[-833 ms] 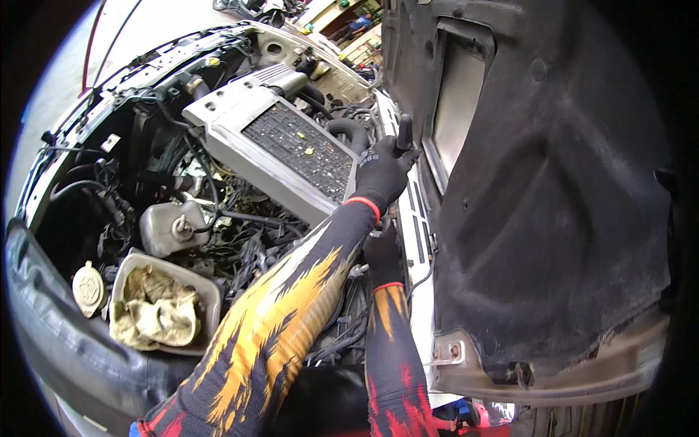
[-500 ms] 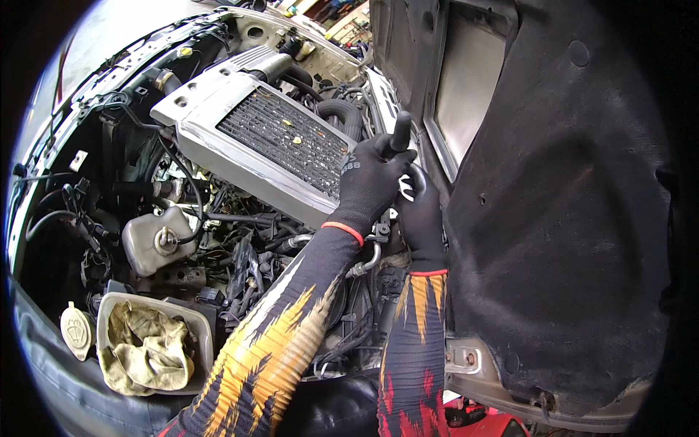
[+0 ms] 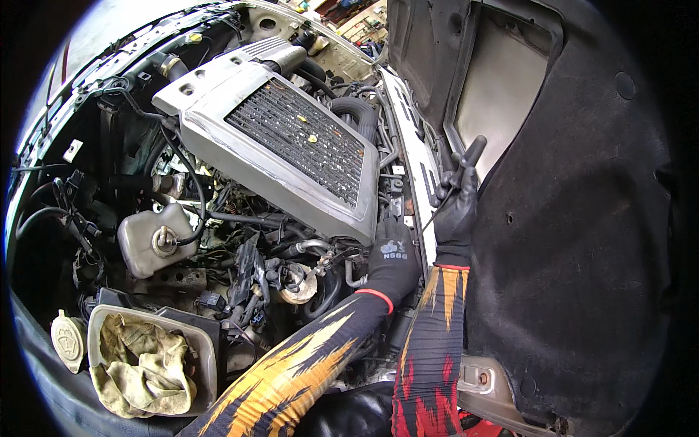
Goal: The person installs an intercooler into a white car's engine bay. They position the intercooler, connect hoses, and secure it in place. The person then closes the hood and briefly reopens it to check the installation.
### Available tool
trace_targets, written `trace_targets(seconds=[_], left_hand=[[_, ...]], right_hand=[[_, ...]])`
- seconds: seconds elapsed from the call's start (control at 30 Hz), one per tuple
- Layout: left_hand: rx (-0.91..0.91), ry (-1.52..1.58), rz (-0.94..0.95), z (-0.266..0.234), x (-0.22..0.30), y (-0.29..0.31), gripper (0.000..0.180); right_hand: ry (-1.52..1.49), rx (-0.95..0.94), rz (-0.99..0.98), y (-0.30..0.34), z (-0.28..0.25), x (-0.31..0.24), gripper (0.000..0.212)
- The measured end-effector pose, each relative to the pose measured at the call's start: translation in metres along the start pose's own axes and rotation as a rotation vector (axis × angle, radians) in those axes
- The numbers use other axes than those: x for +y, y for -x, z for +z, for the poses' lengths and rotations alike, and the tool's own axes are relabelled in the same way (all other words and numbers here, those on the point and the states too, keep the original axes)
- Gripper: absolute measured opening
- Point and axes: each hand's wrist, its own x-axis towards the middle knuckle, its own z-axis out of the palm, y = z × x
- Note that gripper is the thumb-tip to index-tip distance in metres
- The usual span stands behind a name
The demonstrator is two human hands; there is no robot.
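In a black glove, my right hand (image 3: 457, 211) is closed around a screwdriver-like tool (image 3: 473, 153) beside the raised hood. The tool's dark handle sticks up past my fingers, and its thin shaft slants down to the left. My left hand (image 3: 394, 255), also gloved, reaches down at the near right corner of the silver intercooler (image 3: 273, 153), next to hoses and a bracket. Its fingers blend into the dark engine parts, so I cannot tell whether they grip anything.
The hood's dark lining (image 3: 568, 240) rises close on the right. A whitish reservoir (image 3: 156, 239) stands among hoses on the left. Nearer, a plastic tub (image 3: 207, 342) holds a stained cloth (image 3: 142, 371), with a pale cap (image 3: 68, 341) beside it. Wiring fills the bay.
My hands, together before, have parted. The tool has passed from by my left hand into my right, which moved right. My left hand dropped lower beside the intercooler. The view shifted slightly.
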Motion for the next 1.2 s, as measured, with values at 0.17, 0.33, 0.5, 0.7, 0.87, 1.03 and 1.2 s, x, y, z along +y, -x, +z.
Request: trace_targets(seconds=[0.17, 0.33, 0.5, 0.7, 0.87, 1.03, 1.2], left_hand=[[-0.343, -0.355, 0.108, -0.007, -0.001, 0.007, 0.060], [-0.385, -0.277, 0.148, -0.011, -0.007, 0.004, 0.059], [-0.353, -0.258, 0.150, -0.011, -0.008, 0.005, 0.058], [-0.338, -0.249, 0.149, -0.011, -0.008, 0.003, 0.053], [-0.386, -0.319, 0.170, -0.012, -0.008, 0.002, 0.053], [-0.343, -0.340, 0.175, -0.015, -0.006, 0.002, 0.053], [-0.552, -0.334, 0.184, -0.015, -0.005, -0.006, 0.057]], right_hand=[[0.032, 0.197, -0.067, -0.009, 0.020, 0.008, 0.026], [-0.056, 0.175, -0.119, -0.020, 0.022, 0.011, 0.048], [0.022, 0.260, -0.120, -0.028, 0.021, 0.016, 0.061], [-0.010, 0.217, -0.070, -0.029, 0.011, 0.021, 0.070], [-0.040, 0.172, -0.030, -0.026, 0.010, 0.027, 0.066], [-0.020, 0.209, -0.022, -0.030, 0.008, 0.028, 0.062], [-0.079, 0.194, 0.025, -0.037, 0.005, 0.034, 0.060]])
